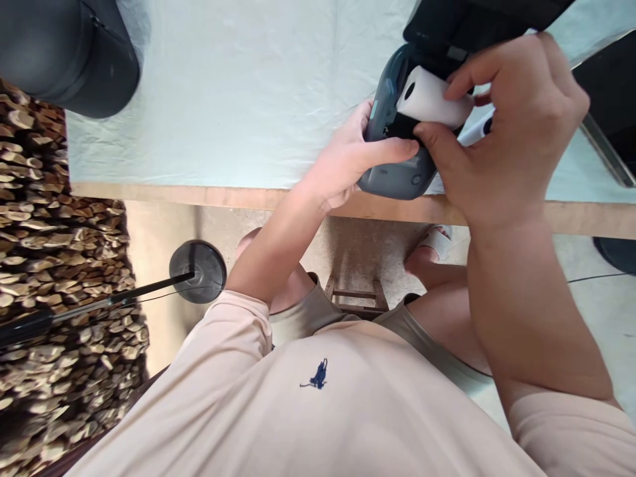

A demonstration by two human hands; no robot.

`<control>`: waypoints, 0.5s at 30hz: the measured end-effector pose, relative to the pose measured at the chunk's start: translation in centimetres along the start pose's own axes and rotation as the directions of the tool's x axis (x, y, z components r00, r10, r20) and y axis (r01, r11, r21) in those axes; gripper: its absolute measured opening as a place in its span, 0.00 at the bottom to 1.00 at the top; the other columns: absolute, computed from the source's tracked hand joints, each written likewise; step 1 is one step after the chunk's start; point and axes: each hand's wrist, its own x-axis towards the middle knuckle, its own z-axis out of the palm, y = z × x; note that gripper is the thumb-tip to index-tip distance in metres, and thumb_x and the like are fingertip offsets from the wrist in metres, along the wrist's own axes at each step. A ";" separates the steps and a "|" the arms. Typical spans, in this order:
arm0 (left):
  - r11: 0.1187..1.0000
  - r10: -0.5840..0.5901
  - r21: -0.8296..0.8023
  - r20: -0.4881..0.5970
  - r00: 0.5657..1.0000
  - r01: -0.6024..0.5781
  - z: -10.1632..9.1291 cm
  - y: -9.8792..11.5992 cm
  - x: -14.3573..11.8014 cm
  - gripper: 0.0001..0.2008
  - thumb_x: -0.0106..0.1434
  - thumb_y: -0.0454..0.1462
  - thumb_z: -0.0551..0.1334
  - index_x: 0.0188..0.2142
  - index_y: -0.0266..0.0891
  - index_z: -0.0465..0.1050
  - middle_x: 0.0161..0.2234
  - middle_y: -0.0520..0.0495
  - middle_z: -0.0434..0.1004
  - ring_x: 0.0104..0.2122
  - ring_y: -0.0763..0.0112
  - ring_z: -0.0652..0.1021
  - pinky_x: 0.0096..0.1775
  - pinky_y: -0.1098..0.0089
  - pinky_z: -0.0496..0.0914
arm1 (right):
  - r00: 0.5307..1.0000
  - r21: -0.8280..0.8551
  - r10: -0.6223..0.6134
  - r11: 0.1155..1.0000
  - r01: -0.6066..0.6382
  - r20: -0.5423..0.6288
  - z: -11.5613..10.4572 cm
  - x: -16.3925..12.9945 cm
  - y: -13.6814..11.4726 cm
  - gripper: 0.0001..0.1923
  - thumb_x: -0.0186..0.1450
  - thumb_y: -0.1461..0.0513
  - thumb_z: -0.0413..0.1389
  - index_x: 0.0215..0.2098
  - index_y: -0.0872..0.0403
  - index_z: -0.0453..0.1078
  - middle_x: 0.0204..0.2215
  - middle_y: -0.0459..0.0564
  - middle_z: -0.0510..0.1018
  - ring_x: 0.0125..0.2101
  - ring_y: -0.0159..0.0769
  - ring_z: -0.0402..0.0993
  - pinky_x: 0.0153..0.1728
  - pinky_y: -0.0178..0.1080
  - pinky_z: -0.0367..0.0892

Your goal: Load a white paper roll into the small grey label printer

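The left hand [348, 162] grips the side of a small grey printer [392, 152] that sits at the near edge of the table [223, 99], thumb pressed along its front. The right hand [501, 126] pinches a white paper roll [432, 99] between thumb and fingers, holding it in the printer's open compartment, under the raised black lid [467, 23]. A white pen [474, 132] lies just beside the printer, partly hidden by the right hand. A dark round bin [64, 53] stands well apart, at the table's far left.
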 end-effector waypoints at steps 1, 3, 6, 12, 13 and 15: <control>0.998 0.036 -0.050 0.062 0.997 -0.033 -0.1 -0.2 0.1 0.13 0.52 0.35 0.61 0.38 0.42 0.62 0.37 0.53 0.71 0.40 0.71 0.73 0.42 0.70 0.69 | 1.000 0.005 -0.001 1.000 0.001 -0.002 -0.2 0.1 0.0 0.17 0.54 0.51 0.51 0.36 0.54 0.61 0.35 0.42 0.67 0.39 0.27 0.63 0.41 0.34 0.62; 0.987 0.105 -0.135 0.128 0.986 -0.087 -0.2 -0.7 0.0 0.13 0.52 0.34 0.61 0.38 0.42 0.64 0.36 0.53 0.71 0.39 0.70 0.73 0.41 0.70 0.70 | 1.000 0.016 -0.005 1.000 0.005 0.000 -0.4 0.2 0.0 0.17 0.53 0.50 0.52 0.35 0.53 0.61 0.36 0.40 0.68 0.38 0.26 0.63 0.45 0.37 0.62; 0.974 0.089 -0.217 0.135 0.987 -0.058 -0.3 -1.5 -0.2 0.16 0.52 0.33 0.61 0.41 0.43 0.63 0.38 0.52 0.72 0.39 0.70 0.74 0.40 0.69 0.71 | 0.997 0.119 0.013 0.993 -0.022 0.078 -0.7 0.2 -0.1 0.13 0.53 0.56 0.53 0.35 0.52 0.62 0.38 0.36 0.69 0.34 0.20 0.61 0.43 0.34 0.63; 0.973 0.109 -0.215 0.131 0.985 -0.079 -0.4 -2.1 -0.5 0.17 0.52 0.31 0.60 0.43 0.40 0.62 0.38 0.53 0.71 0.40 0.72 0.74 0.41 0.69 0.71 | 0.970 0.221 0.146 0.957 -0.188 0.194 -0.6 0.4 -0.6 0.14 0.51 0.57 0.56 0.37 0.49 0.66 0.36 0.38 0.69 0.30 0.17 0.60 0.30 0.27 0.58; 0.972 0.109 -0.220 0.138 0.984 -0.077 -0.4 -2.1 -0.4 0.17 0.52 0.31 0.60 0.43 0.40 0.63 0.38 0.53 0.72 0.40 0.71 0.74 0.42 0.68 0.71 | 0.969 0.219 0.155 0.956 -0.197 0.194 -0.5 0.4 -0.6 0.13 0.52 0.57 0.55 0.37 0.49 0.67 0.35 0.38 0.70 0.30 0.16 0.60 0.31 0.28 0.58; 0.971 0.104 -0.228 0.149 0.983 -0.069 -0.4 -2.1 -0.3 0.17 0.51 0.31 0.61 0.42 0.41 0.63 0.38 0.52 0.73 0.41 0.68 0.74 0.43 0.67 0.71 | 0.971 0.180 0.157 0.965 -0.189 0.180 -0.2 0.4 -0.5 0.10 0.54 0.59 0.53 0.35 0.48 0.68 0.33 0.37 0.71 0.29 0.16 0.60 0.34 0.30 0.60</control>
